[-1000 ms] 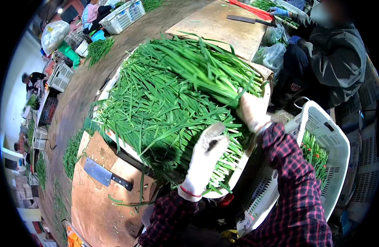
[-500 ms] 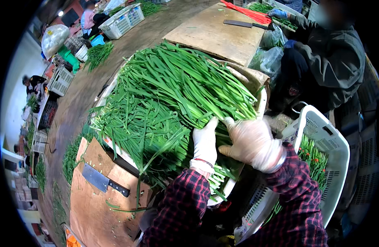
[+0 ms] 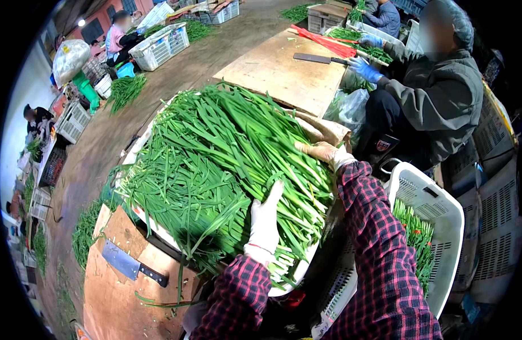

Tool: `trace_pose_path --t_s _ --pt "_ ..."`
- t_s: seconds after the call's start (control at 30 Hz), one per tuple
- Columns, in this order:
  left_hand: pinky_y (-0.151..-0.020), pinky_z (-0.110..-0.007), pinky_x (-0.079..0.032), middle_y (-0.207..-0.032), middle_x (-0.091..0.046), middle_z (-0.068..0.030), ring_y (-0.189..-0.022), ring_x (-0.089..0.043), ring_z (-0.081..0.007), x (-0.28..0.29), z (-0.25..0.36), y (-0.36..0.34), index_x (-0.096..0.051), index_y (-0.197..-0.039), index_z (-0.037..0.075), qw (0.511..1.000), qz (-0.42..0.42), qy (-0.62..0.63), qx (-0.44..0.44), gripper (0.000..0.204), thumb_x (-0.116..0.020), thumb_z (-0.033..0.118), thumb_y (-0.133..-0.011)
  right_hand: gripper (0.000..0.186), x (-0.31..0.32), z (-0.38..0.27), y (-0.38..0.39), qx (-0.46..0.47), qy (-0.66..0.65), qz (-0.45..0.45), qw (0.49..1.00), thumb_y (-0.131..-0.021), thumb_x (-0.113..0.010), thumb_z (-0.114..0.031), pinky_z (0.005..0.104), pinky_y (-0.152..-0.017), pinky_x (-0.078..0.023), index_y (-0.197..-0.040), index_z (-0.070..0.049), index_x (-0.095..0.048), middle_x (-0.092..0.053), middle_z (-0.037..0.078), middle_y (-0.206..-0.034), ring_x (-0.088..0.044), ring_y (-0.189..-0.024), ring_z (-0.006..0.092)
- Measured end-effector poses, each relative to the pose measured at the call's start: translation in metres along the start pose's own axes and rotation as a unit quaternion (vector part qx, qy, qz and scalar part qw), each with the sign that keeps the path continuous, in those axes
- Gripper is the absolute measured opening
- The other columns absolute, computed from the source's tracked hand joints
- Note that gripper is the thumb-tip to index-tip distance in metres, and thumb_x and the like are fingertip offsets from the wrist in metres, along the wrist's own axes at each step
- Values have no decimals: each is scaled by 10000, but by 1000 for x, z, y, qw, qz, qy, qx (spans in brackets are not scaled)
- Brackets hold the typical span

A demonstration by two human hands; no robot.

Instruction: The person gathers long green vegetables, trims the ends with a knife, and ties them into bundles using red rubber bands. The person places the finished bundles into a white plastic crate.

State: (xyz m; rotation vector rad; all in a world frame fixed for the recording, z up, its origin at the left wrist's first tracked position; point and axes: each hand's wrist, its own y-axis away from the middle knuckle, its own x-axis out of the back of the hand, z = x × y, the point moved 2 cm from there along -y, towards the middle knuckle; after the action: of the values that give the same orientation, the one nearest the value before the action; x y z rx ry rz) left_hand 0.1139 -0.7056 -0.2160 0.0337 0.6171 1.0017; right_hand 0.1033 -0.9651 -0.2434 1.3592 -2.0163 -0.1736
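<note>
A large heap of garlic chives fills a white container in front of me, green leaves to the left and pale stem ends to the right. My left hand, in a whitish glove, rests on the near stems with thumb stretched out; its fingers partly sink among the leaves. At the heap's far right edge, my right hand, gloved as well, touches the stems with its digits extended. Some of its fingers are hidden. Neither hand shows a closed grip.
A cleaver lies on a wooden board at near left. Another board beyond the heap carries a second knife and red strips. Bundled chives fill a white crate at right. A co-worker sits at far right.
My hands have moved apart: the right went up to the heap's far edge, the left slightly down and left. The stems between them now lie more spread. The view has shifted a little.
</note>
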Motion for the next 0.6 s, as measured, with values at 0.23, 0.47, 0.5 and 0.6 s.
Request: trace_pose_path --t_s 0.23,0.47,0.5,0.6 --pt "-1005 -210 -371 -1206 -581 -56 -1069 -486 -84 33 -16 14 -480 -1327 -27 844 -196 444 227 482 -572 292 -977 1184 -5 -7 10 -7 164 10 986 -663 -576 -834 394 -1140 -252 -1406 69 -386 -380 249 -1463 -327 -1394 339" --pt "-1033 -326 -207 -986 -589 -9 -985 -463 -81 29 -10 30 -617 -1050 20 382 42 829 405 171 -514 145 -995 1228 -4 -7 6 -22 105 14 994 -667 -776 -633 436 -1077 -344 -1515 -48 -109 -461 201 -1413 -413 -1333 289" --pt "-982 -343 -180 -899 -574 4 -925 -450 -80 25 -10 32 -638 -956 36 382 63 817 427 158 -518 134 -990 1232 -1 -4 8 -18 123 38 992 -660 -779 -636 426 -1063 -359 -1504 -28 -119 -472 211 -1398 -433 -1314 294" --pt "-573 -246 -300 -586 -377 69 -580 -313 -47 14 -5 33 -572 -669 155 568 44 695 439 323 -569 235 -982 1118 5 -11 31 39 204 153 966 -659 -778 -628 364 -966 -446 -1388 95 -336 -604 244 -1216 -585 -1142 299"
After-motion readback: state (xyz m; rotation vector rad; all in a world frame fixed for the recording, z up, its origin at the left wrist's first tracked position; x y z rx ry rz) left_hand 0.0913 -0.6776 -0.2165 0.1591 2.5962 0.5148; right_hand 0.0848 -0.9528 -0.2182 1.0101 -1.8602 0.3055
